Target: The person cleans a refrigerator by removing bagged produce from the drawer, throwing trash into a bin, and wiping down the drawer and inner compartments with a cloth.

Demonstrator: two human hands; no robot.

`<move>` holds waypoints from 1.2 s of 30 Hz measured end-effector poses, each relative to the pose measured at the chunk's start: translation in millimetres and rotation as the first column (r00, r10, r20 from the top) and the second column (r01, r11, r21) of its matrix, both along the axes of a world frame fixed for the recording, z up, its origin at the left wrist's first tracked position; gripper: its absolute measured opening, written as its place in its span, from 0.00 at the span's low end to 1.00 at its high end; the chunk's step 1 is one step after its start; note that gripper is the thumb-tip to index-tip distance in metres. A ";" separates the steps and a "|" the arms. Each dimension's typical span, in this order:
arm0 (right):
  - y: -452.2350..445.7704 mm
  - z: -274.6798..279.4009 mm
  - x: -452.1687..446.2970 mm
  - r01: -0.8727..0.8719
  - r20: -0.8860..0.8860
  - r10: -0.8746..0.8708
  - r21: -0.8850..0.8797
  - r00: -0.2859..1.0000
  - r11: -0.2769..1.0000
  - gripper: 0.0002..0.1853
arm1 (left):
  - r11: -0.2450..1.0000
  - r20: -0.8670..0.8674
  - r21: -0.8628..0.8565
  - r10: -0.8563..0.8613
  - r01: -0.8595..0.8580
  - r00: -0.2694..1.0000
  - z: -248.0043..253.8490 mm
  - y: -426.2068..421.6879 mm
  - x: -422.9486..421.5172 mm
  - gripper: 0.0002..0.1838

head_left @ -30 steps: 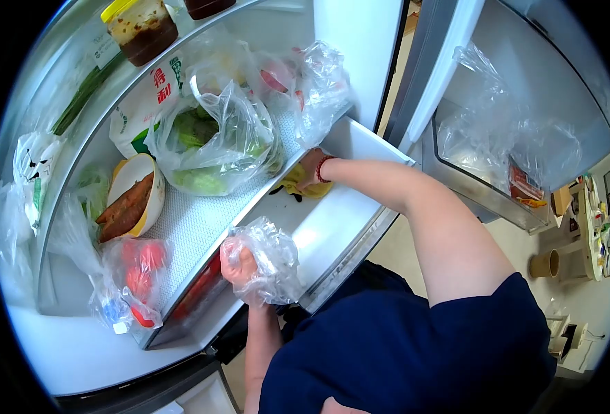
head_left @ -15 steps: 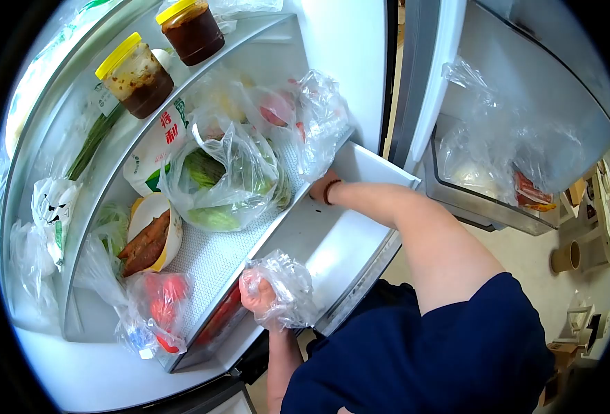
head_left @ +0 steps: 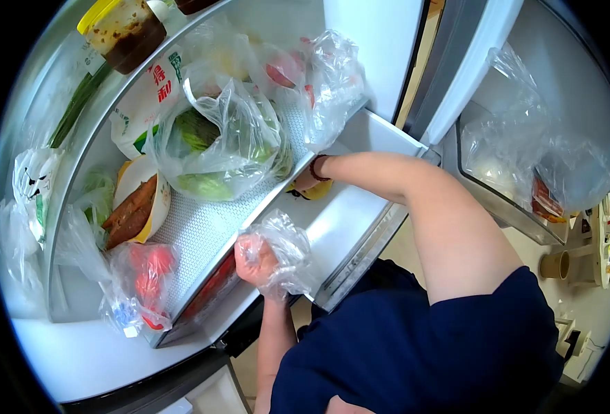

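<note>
Left hand [head_left: 255,259] closed on crumpled clear plastic bag [head_left: 290,250] at near left of open drawer [head_left: 343,217], right hand [head_left: 307,181] at yellow item [head_left: 316,191] in its far end, can't tell grip, best worked wrist low, clear of textured shelf [head_left: 205,222].

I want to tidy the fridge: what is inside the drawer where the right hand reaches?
In the drawer, something yellow shows, partly covered by the right hand; I cannot tell what. The shelf hides the drawer's far part, and the left hand's bag covers some.
</note>
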State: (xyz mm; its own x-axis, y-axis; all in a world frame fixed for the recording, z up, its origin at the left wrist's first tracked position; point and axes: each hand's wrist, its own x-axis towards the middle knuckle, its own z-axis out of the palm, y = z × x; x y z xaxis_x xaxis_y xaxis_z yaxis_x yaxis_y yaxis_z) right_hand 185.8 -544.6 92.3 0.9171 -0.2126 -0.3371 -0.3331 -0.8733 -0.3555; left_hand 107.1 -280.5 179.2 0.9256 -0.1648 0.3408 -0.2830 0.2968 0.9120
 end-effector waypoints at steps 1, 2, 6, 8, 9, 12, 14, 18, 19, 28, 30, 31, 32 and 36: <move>1.5 0.4 3.6 -0.012 -0.013 0.013 0.039 1.000 0.999 0.24 | 1.000 -0.003 0.006 0.012 -0.012 1.000 -2.9 -0.7 2.1 0.06; 5.6 -0.6 6.9 -0.017 -0.024 0.019 0.087 1.000 0.996 0.24 | 1.000 -0.004 0.017 0.020 -0.020 1.000 -4.0 0.7 3.6 0.06; 12.9 -10.3 6.7 -0.013 -0.080 0.029 0.195 0.996 0.981 0.25 | 0.999 -0.046 -0.040 -0.016 0.014 0.999 -5.5 2.2 4.8 0.08; 16.6 -19.6 1.0 -0.008 -0.110 0.029 0.195 0.994 0.981 0.26 | 0.998 -0.019 -0.049 -0.033 0.032 0.999 -7.7 3.6 5.9 0.09; 19.6 -23.6 -2.6 -0.007 -0.129 0.031 0.182 0.991 0.983 0.26 | 0.998 -0.019 -0.050 -0.035 0.034 0.999 -7.8 4.0 6.4 0.09; 20.2 -14.9 -9.2 -0.304 -0.210 0.297 -0.003 0.932 0.953 0.27 | 0.995 -0.117 -0.097 -0.013 0.002 0.993 -4.8 11.1 7.6 0.11; 17.8 4.7 -19.1 -0.698 -0.342 0.614 -0.233 0.711 0.677 0.32 | 0.980 -0.157 -0.197 -0.031 -0.001 0.987 -1.6 26.4 9.2 0.14; 39.7 61.4 -39.6 -0.506 -0.311 0.459 -0.084 0.832 0.859 0.24 | 0.805 -0.203 -0.575 -0.313 0.146 0.928 30.9 63.1 1.8 0.24; 35.2 66.4 -41.8 -0.425 -0.177 0.418 -0.001 0.891 0.905 0.25 | 0.783 -0.217 -0.601 -0.351 0.159 0.911 36.0 67.0 1.6 0.24; 53.8 27.3 -13.1 -0.644 -0.068 0.641 -0.128 0.765 0.755 0.40 | 0.869 -0.310 -0.481 -0.291 0.114 0.905 21.1 54.3 1.2 0.24; 62.6 24.9 -32.7 -0.677 -0.052 0.683 -0.213 0.728 0.705 0.44 | 0.875 -0.319 -0.471 -0.290 0.115 0.902 20.1 53.6 2.0 0.24; 68.0 22.0 -41.9 -0.659 0.024 0.674 -0.187 0.738 0.728 0.34 | 0.877 -0.322 -0.466 -0.291 0.117 0.901 19.0 52.9 1.8 0.23; 72.0 16.7 -44.8 -0.680 0.036 0.694 -0.171 0.719 0.713 0.30 | 0.878 -0.322 -0.464 -0.295 0.121 0.900 18.2 51.0 2.0 0.23; 86.7 24.0 -42.5 -0.706 0.032 0.719 -0.163 0.694 0.689 0.17 | 0.883 -0.328 -0.458 -0.276 0.104 0.903 14.1 46.2 4.1 0.23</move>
State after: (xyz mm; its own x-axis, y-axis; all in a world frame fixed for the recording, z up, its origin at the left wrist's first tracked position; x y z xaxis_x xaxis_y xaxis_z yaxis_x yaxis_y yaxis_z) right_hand 143.3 -457.8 116.3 0.8338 0.4824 -0.2684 0.4350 -0.8735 -0.2186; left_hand 111.2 -234.3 193.3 0.9608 -0.2719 0.0535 0.1548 0.6867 0.7103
